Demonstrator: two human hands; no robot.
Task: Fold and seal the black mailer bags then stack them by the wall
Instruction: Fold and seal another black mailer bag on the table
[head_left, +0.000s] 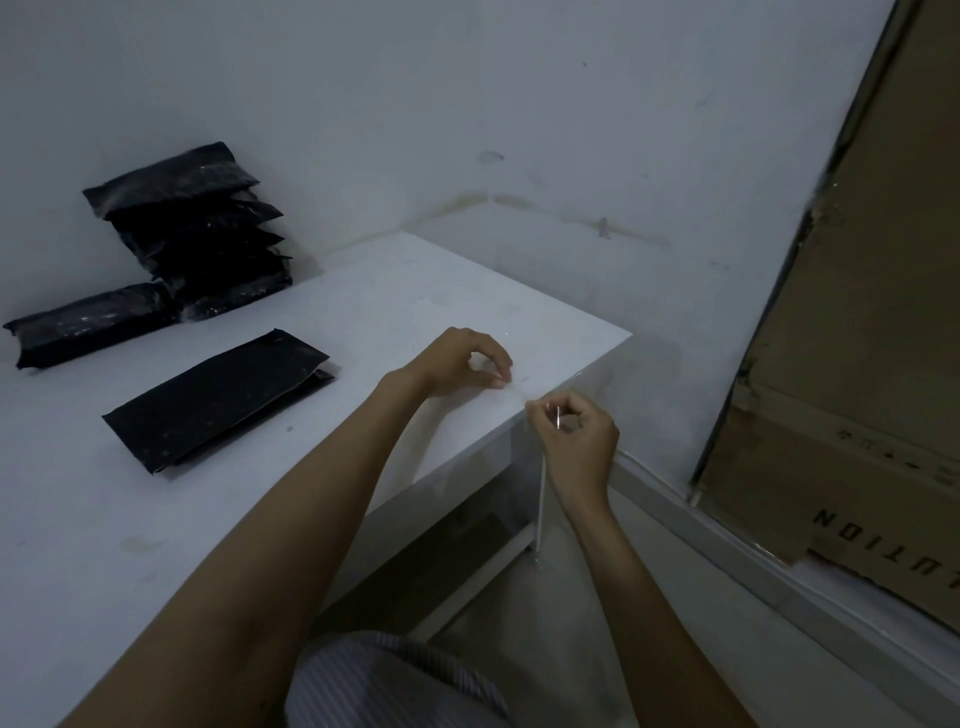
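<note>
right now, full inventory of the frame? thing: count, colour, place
stacked mailer bags: count unclear, several, black, piled against the wall at far left of the table
single sealed bag: 1, black, lying on the table at the foot of the pile, left side
folded mailer bag: 1, black, flat on the table, nearer than the pile, untouched
table: 1, white, set into the room corner
thin strip: 1, white or clear, hanging down past the table edge from the right hand
cardboard panel: 1, brown, torn, leaning at right
left hand: fingertips pinched, at the table's near right corner
right hand: pinches the strip, just off the table edge
</note>
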